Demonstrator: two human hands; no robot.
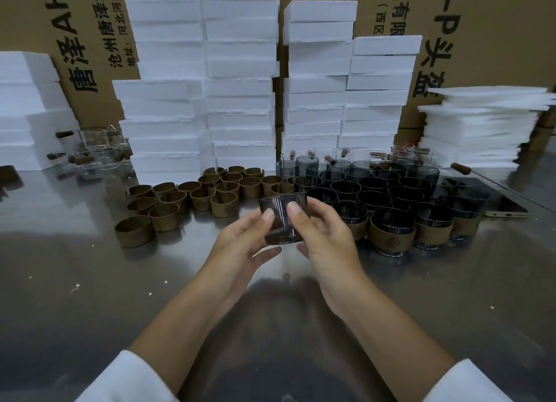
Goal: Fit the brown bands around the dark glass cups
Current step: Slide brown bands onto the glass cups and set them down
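A dark glass cup [282, 218] is held above the steel table, tilted, between both hands. My left hand [240, 245] grips its left side with the thumb on the glass. My right hand [325, 239] grips its right side, thumb on the front. No band shows on this cup. Several loose brown bands [192, 200] lie in a group to the left. Several dark glass cups [373, 187] stand in rows to the right. The front cups of that group wear brown bands [392, 236].
Stacks of white foam blocks [240, 85] and cardboard boxes [496, 34] wall off the back of the steel table [90, 281]. Clear glasses [99, 151] stand at the back left. A phone [499, 203] lies at the right, near thin foam sheets [481, 127].
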